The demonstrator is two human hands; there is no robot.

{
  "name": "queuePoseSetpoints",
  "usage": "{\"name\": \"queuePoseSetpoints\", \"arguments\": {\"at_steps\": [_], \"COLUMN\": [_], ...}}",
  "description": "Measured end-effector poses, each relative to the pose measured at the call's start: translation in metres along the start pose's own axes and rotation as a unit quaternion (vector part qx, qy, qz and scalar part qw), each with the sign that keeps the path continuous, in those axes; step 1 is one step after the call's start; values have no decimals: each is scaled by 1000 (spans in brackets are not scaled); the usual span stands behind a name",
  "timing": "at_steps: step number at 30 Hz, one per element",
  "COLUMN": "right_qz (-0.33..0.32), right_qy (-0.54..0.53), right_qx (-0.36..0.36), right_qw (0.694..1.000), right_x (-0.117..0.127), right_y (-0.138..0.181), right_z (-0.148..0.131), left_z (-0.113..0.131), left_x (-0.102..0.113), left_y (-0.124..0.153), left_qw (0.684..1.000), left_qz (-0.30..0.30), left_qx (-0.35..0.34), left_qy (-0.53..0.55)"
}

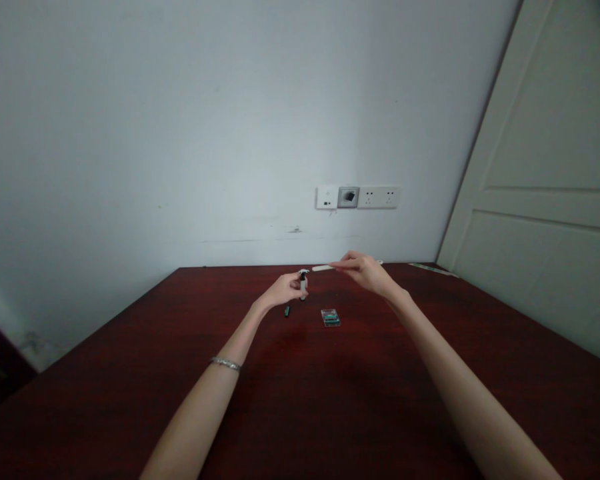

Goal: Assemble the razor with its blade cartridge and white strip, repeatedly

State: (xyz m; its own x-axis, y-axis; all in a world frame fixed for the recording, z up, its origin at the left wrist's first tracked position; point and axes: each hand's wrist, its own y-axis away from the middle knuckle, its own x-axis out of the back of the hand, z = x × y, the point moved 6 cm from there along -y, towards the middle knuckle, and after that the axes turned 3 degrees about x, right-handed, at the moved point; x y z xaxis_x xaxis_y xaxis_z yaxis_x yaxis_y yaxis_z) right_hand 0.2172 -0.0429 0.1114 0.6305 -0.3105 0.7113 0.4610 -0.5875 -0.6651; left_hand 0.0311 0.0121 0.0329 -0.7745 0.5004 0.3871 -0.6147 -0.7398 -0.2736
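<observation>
My left hand point(283, 290) is closed round a small upright grey stick-like object point(303, 283) with a pale top, held just above the dark red table point(130, 373). My right hand point(365, 270) pinches a thin pale strip point(323, 268) that points left toward the top of that object. The two held things are close but I cannot tell if they touch. Below the hands, a small dark green piece point(287, 311) and a small clear packet with green contents point(331, 317) lie on the table.
A white wall rises behind the table, with a row of sockets and a switch point(358, 197). A pale door point(545, 200) stands at the right. A thin light strip point(433, 269) lies at the table's far right edge.
</observation>
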Motion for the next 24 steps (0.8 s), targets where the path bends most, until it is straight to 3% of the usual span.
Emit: {"name": "queuePoseSetpoints", "arguments": {"at_steps": [4, 8, 18, 24], "right_qz": [24, 11, 13, 16], "right_qy": [-19, -38, -61, -72], "right_qx": [-8, 7, -6, 16], "right_qw": [999, 999, 998, 997], "right_x": [0, -9, -10, -13], "right_y": [0, -4, -1, -2], "right_z": [-2, -12, -7, -11], "left_z": [-4, 0, -7, -1], "left_x": [-1, -5, -5, -6], "left_y": [0, -3, -1, -3], "left_qw": [1000, 1000, 999, 999], "left_qz": [-5, -9, -5, -15], "left_qx": [8, 7, 38, 20], "left_qy": [-16, -29, -28, -24]}}
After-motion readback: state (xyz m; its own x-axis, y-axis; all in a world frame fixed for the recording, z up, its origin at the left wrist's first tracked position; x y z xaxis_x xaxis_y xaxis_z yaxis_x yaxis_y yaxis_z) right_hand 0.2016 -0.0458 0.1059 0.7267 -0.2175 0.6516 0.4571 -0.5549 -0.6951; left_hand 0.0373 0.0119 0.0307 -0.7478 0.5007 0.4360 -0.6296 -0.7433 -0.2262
